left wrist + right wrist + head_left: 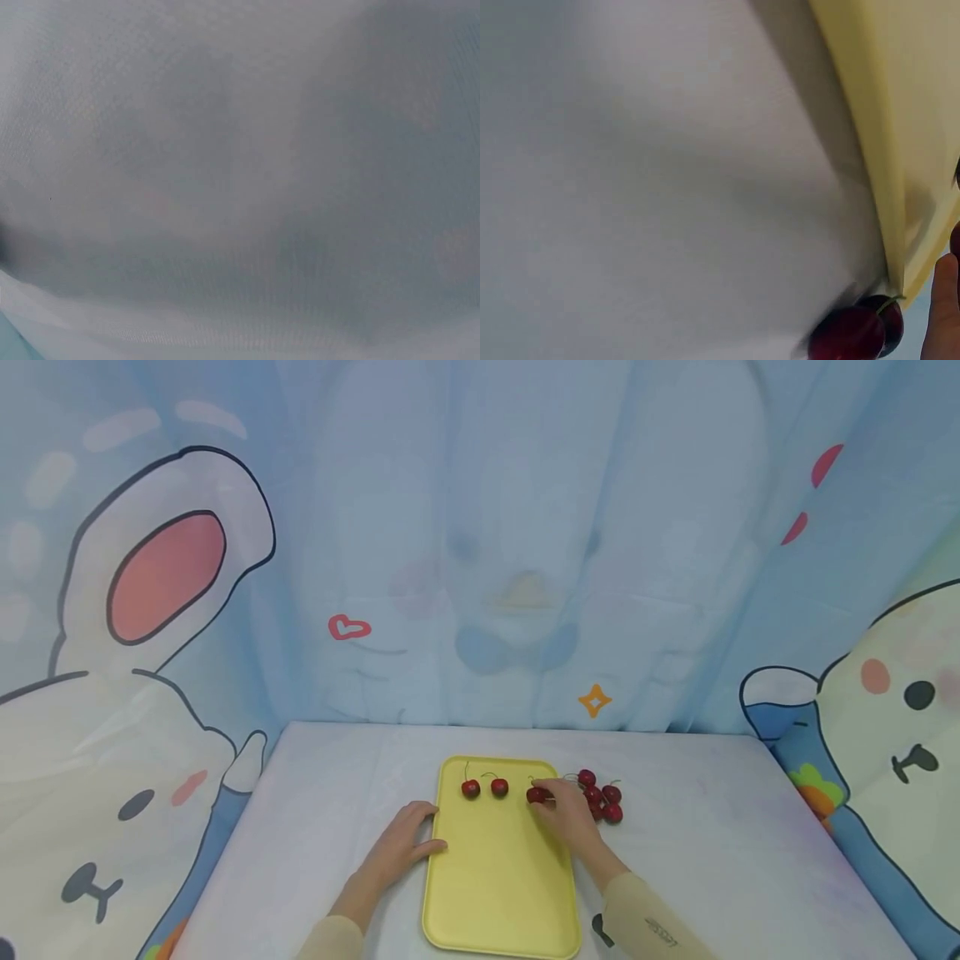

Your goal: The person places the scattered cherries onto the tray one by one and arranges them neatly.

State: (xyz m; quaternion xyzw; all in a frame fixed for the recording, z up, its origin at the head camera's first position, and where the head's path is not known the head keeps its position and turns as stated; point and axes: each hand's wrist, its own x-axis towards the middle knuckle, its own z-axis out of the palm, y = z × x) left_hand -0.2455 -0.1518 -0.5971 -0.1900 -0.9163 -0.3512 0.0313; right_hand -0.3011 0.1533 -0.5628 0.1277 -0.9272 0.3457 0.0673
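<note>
A yellow tray [495,885] lies on the white-covered table. Two dark red cherries with stems, a left one [470,788] and a right one [499,787], sit near its far edge. Above the tray's far right corner, my right hand [572,818] pinches another cherry [536,795] between thumb and fingers. One fingertip [943,292] shows at the edge of the right wrist view. My left hand [401,847] touches the tray's left rim with its thumb and fingertips, the fingers fairly straight. The left wrist view holds only blurred pale cloth.
Several more cherries [612,812] lie in a loose pile on the table, just right of the tray and partly behind my right hand. A blue cartoon-printed curtain [525,527] hangs along the table's back edge and sides.
</note>
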